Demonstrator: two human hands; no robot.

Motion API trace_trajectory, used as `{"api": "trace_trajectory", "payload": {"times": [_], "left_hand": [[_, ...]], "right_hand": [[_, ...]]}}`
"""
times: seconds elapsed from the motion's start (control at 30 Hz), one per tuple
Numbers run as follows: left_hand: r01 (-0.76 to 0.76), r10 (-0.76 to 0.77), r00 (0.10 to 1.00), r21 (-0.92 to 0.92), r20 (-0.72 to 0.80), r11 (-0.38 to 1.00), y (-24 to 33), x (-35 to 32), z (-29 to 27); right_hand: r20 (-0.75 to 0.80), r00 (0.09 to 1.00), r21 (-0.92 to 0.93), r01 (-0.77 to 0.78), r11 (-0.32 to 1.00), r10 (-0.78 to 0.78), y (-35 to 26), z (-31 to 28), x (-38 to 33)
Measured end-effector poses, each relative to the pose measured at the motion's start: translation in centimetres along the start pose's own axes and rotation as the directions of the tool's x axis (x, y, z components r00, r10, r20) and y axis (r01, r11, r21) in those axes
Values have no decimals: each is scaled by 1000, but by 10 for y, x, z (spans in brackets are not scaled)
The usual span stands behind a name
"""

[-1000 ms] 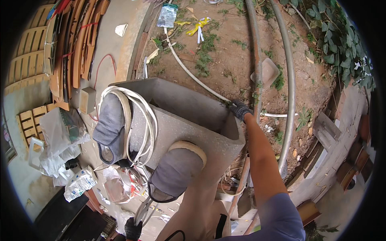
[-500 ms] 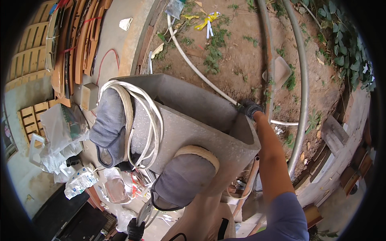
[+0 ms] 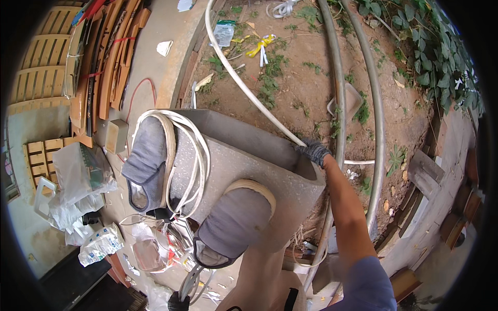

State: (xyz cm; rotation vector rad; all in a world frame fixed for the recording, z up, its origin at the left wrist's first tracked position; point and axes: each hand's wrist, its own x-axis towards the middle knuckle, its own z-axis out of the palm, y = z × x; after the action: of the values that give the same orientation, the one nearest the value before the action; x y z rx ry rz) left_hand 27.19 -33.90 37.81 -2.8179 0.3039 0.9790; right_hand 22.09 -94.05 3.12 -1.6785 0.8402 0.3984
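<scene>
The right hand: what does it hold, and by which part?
The right hand, gloved, grips the grey concrete block by its far upper corner.

Two grey shoes (image 3: 148, 163) (image 3: 233, 225), one concrete block (image 3: 249, 166), two grey pipes (image 3: 337, 103) (image 3: 376, 114), one white hose (image 3: 238, 83).

Bare dirt ground (image 3: 306, 88), leafy vines (image 3: 441, 46), stacked wooden pallets (image 3: 36, 88), concrete floor (image 3: 155, 67), daylight

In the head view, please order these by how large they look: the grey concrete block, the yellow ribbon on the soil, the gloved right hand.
1. Grey concrete block, by far the largest, though nearest the camera.
2. Gloved right hand and yellow ribbon look alike in size; the ribbon lies farther away, so I leave them unranked.
</scene>
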Motion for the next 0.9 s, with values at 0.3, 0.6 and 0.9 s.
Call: {"api": "trace_trajectory", "payload": {"times": [0.3, 0.6, 0.9], "left_hand": [[186, -184, 967, 3, 175, 983, 16, -3, -6], [-133, 135, 991, 98, -19, 986, -10, -3, 14], [-87, 90, 994, 54, -60, 995, -5, -15, -10]], "right_hand": [[-124, 975, 169, 206, 964, -186, -61, -30, -35], [-319, 900, 79, 337, 938, -296, -225, -111, -110], [-338, 837, -627, 140, 766, -429, -322, -155, -265]]}}
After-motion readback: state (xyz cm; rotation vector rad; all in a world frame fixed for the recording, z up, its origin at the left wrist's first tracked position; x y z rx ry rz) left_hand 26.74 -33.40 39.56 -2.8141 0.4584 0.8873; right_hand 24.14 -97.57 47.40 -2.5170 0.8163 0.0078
